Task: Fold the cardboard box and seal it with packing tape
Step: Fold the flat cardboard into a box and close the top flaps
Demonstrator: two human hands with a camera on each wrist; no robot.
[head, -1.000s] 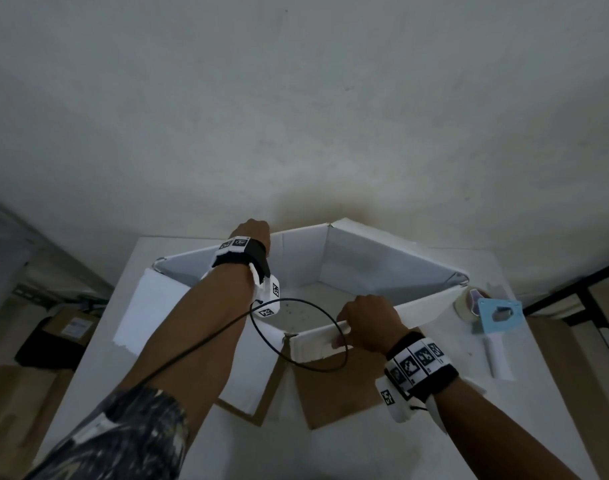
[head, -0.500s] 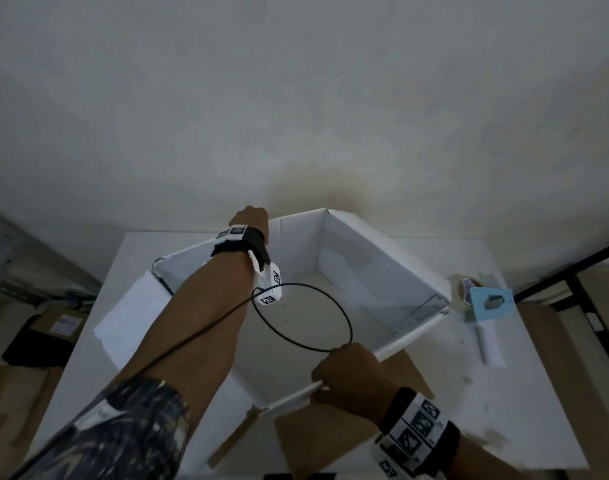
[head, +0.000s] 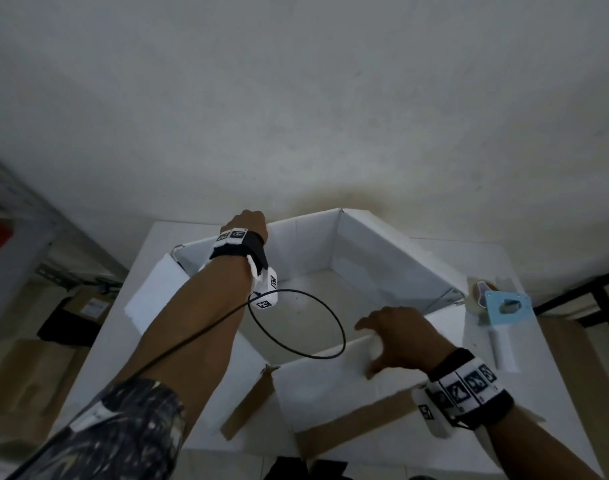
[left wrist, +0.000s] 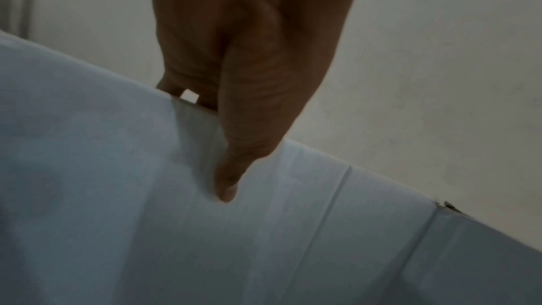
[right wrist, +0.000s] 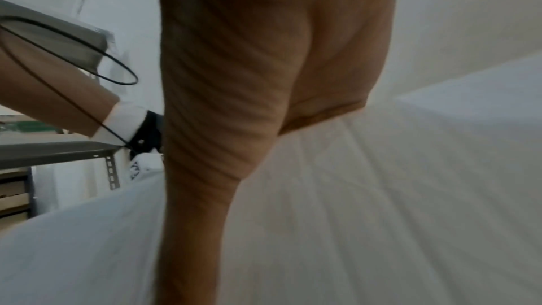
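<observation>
A white cardboard box (head: 382,258) stands opened out on the white table (head: 555,403), with no bottom, so the tabletop shows inside. My left hand (head: 247,220) grips the top edge of the far wall. In the left wrist view, the left hand (left wrist: 234,78) has its thumb on the inner face (left wrist: 117,194) and its fingers behind. My right hand (head: 396,337) grips the near wall (head: 330,382), fingers hooked over its top edge and thumb on the outer face. Brown flaps (head: 358,424) lie flat below that wall. In the right wrist view, the right hand (right wrist: 249,78) lies on the white panel (right wrist: 381,217).
A tape dispenser (head: 504,306) with a blue plate and white handle lies on the table right of the box. A black cable loop (head: 296,323) hangs from my left wrist over the box's inside. Metal shelving and brown cartons (head: 85,306) stand at the left, and a wall rises behind the table.
The box has spread from a squashed shape into a wider one. My right hand pulled the near wall toward me, then shifted right along it. The left hand stayed on the far wall.
</observation>
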